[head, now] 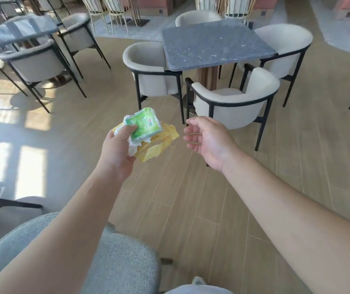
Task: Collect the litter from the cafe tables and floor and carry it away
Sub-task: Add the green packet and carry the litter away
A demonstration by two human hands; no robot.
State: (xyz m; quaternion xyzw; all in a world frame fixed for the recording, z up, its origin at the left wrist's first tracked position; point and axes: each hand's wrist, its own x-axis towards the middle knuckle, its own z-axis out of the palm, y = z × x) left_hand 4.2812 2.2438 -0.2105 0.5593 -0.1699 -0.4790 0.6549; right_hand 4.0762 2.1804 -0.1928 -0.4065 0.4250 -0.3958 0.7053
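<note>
Grey surface, far left (19, 31): stone-look top, padded chairs around it.
Left hand (118, 150): grip closed on the litter, thumb pressed on top.
Litter: green packet (146, 124) uppermost, white tissue (132, 146) beneath it, yellow wrapper (159, 139) at the bottom; all held above the wooden floor (191, 209).
Right hand (207, 140): grip relaxed, fingers loosely curved, holding nothing, just beside the wrapper.
Speckled surface, upper right (216, 44): cream chairs (233, 102) at its edges.

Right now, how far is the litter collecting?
Some is collected: the left hand grips a green packet, crumpled white tissue and a yellow wrapper. The right hand is open and holds nothing. The grey table ahead shows no litter. Carrying the bundle away is still left.
</note>
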